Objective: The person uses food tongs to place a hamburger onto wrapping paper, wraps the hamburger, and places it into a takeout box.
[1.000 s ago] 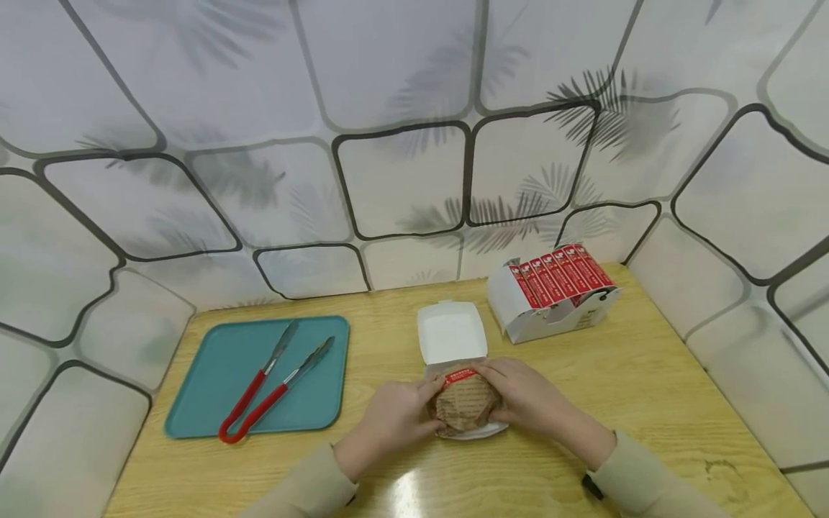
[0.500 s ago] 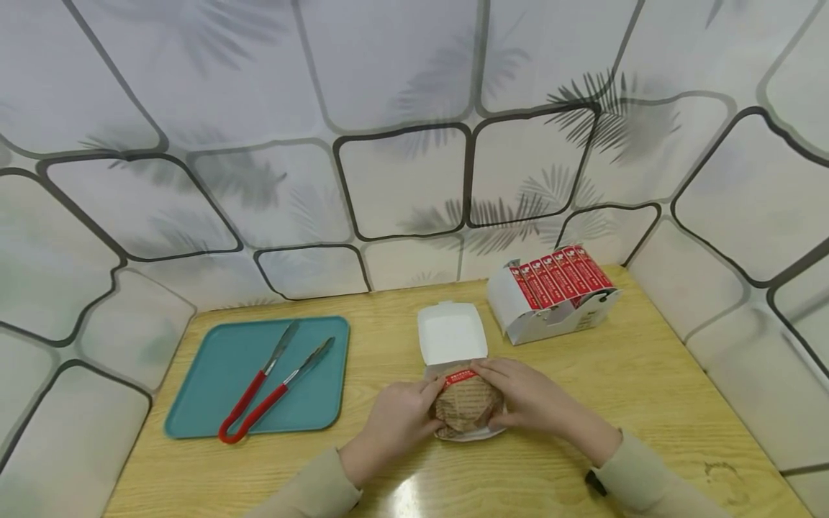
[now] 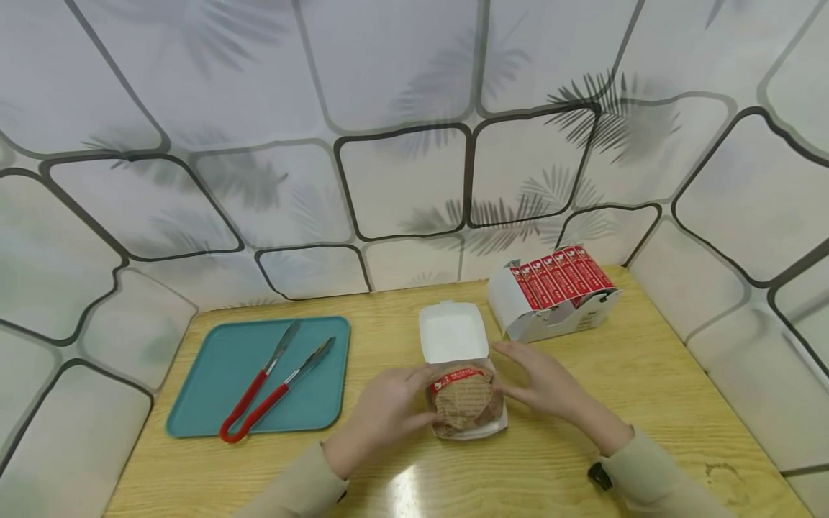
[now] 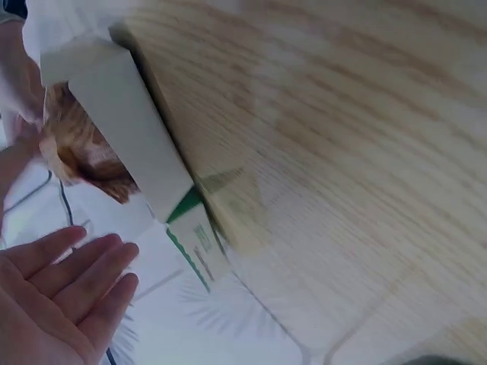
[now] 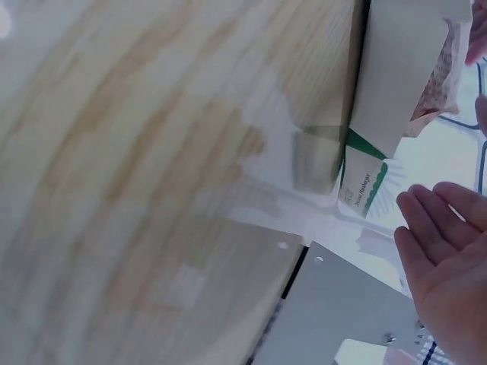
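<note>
A round burger wrapped in brown printed paper (image 3: 463, 404) sits in the base of a white clamshell burger box (image 3: 453, 332). The box's lid is folded back, away from the person. On the left side, my left hand (image 3: 387, 404) has its fingers extended near the wrapped burger. Opposite it, my right hand (image 3: 547, 378) spreads thumb and fingers by the box's right edge. Straight fingers also show in the left wrist view, where the left hand (image 4: 65, 293) is apart from the box wall (image 4: 133, 125). In the right wrist view the right hand (image 5: 449, 262) holds nothing.
A teal tray (image 3: 207, 374) lies to the left, with red-handled tongs (image 3: 259, 406) on it, their bend past its front edge. At the back right stands a white carton (image 3: 550, 324) of red packets (image 3: 563, 273). A patterned wall covering surrounds the wooden table (image 3: 388, 324).
Both hands have let go of the wrapped burger and drawn outward from its sides, fingers straightening. The burger rests in the box base, more of it now showing. Tray, tongs and carton stay put.
</note>
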Available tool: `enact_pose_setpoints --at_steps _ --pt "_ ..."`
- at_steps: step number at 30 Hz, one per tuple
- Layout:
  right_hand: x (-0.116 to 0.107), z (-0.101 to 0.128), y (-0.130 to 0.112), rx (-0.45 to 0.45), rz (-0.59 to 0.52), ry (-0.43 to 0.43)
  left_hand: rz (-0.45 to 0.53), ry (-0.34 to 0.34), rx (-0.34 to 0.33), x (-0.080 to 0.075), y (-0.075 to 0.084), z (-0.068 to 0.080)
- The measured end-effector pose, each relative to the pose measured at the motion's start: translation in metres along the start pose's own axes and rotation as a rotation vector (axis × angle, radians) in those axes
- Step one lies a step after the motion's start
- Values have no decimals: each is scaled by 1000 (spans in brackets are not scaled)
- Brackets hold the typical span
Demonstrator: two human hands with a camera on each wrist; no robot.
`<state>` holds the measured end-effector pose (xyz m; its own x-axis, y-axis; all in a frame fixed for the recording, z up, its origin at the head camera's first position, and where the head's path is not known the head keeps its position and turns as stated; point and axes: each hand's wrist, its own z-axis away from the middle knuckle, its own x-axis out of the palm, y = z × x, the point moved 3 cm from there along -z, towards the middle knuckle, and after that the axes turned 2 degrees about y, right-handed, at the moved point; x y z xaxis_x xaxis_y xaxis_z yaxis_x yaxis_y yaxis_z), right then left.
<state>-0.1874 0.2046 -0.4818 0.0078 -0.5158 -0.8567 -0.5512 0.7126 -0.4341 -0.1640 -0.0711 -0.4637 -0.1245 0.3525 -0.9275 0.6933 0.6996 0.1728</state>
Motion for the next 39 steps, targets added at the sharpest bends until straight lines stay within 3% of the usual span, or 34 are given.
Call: enact_pose_setpoints --at_steps 4,7,15,20,31,39 --pt "2 -1 5 93 -45 33 40 34 -19 1 -7 -2" --pt "5 -2 8 170 -98 45 85 44 -72 5 -14 -5" --pt "16 -13 15 326 -258 57 313 24 -351 19 -35 -12" --pt "24 -18 21 424 -371 23 481 38 -474 28 -45 -16" --pt "33 -28 21 530 -454 6 739 73 -701 48 -62 -31" --pt "38 -31 24 575 -545 0 931 77 -792 61 -66 -37"
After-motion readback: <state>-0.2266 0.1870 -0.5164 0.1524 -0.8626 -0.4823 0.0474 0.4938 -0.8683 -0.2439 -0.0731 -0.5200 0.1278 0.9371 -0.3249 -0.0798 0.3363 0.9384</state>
